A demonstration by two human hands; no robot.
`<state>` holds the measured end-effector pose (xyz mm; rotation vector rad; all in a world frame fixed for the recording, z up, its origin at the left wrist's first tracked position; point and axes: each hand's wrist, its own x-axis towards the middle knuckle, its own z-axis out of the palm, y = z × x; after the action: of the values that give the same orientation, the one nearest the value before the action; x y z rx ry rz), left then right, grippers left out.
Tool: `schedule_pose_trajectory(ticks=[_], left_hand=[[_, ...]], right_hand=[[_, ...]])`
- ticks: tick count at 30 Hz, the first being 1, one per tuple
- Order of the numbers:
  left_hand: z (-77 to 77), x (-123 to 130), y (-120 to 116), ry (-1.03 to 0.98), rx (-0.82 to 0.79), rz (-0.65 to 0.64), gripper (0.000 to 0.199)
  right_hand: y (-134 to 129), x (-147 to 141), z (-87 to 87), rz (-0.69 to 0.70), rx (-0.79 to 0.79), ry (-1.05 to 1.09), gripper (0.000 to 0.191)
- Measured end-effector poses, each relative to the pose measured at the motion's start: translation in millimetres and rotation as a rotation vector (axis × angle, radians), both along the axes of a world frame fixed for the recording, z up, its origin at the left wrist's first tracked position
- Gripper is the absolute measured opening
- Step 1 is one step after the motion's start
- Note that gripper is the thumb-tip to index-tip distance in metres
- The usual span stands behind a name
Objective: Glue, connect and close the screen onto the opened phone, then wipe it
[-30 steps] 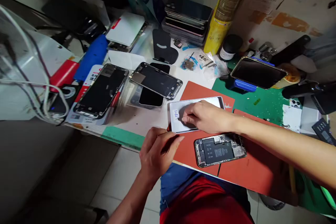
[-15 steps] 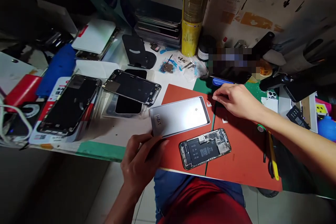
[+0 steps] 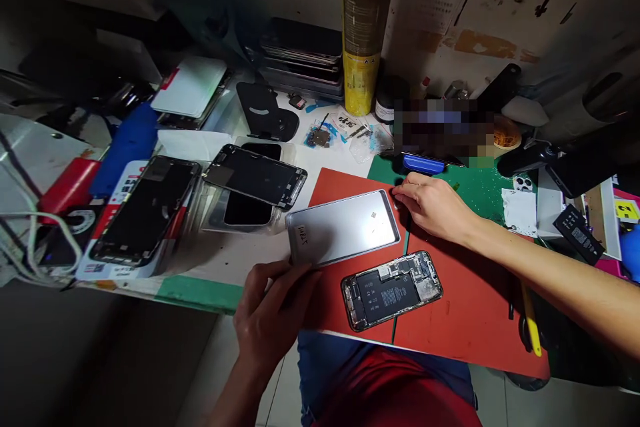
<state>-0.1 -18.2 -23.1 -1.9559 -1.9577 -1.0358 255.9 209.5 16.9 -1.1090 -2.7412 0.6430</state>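
Observation:
A shallow silver panel [image 3: 345, 223] with a raised rim and handwriting at its left end lies over the orange-red mat [image 3: 475, 293]. My left hand [image 3: 273, 310] is at the panel's lower left edge, fingers closed there, their tips partly in shadow. Beyond the panel's right end, my right hand [image 3: 435, 207] has thumb and fingers pinched together close to the mat; anything between them is too small to make out. In front of the panel lies an opened phone [image 3: 393, 290], its battery and circuit board facing up.
Dark phone screens [image 3: 257, 175] lie to the left, another [image 3: 147, 210] farther left. A yellow spray can [image 3: 361, 47] and a black phone stand [image 3: 263, 110] stand behind. On the right are a loose battery [image 3: 577, 233], a yellow tool [image 3: 531, 320] and a blue object [image 3: 424, 163].
My right hand has come slightly closer to the panel's right end. Small white pieces seen on the mat are no longer visible. My left hand stays at the panel's edge; the camera view has shifted.

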Motion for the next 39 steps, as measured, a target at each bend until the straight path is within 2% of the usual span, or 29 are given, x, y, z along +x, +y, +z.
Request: schedule_pose_trajectory(ticks=[4,8,12,15,19,23,27,34,39], left_hand=[[-1.6,-1.1,-2.1,-0.011,0.001,-0.011,0.016],[-3.7,-0.4,-2.4,-0.058,-0.006,-0.020,0.017],[-6.3,2.9,-3.9,-0.101,-0.016,0.002,0.015],[-8.0,4.2,-6.2,-0.109,-0.027,0.015,0.012],[-6.2,3.9,-7.8,-0.122,-0.053,-0.012,0.012],[-1.2,3.1,-8.0,-0.127,-0.074,-0.069,0.018],[3.5,3.6,-12.0,-0.108,-0.054,-0.113,0.025],[18.6,11.8,-22.7,-0.062,-0.027,-0.142,0.034],[29.1,13.0,-21.4,-0.001,-0.042,-0.151,0.023]], right_hand=[[3.7,2.5,5.4,-0.048,-0.004,0.039,0.033],[-1.6,13.3,19.6,-0.170,0.008,0.085,0.028],[-28.8,27.4,31.5,-0.258,-0.020,0.120,0.036],[-51.9,30.0,30.7,-0.321,-0.137,0.085,0.043],[-67.7,14.8,20.0,-0.302,-0.230,0.004,0.046],[-68.7,-3.6,6.2,-0.291,-0.211,-0.031,0.034],[-71.3,-6.9,0.3,-0.297,-0.207,-0.021,0.031],[-89.1,10.1,15.3,-0.334,-0.215,0.033,0.038],[-94.6,19.1,27.8,-0.320,-0.217,0.078,0.035]])
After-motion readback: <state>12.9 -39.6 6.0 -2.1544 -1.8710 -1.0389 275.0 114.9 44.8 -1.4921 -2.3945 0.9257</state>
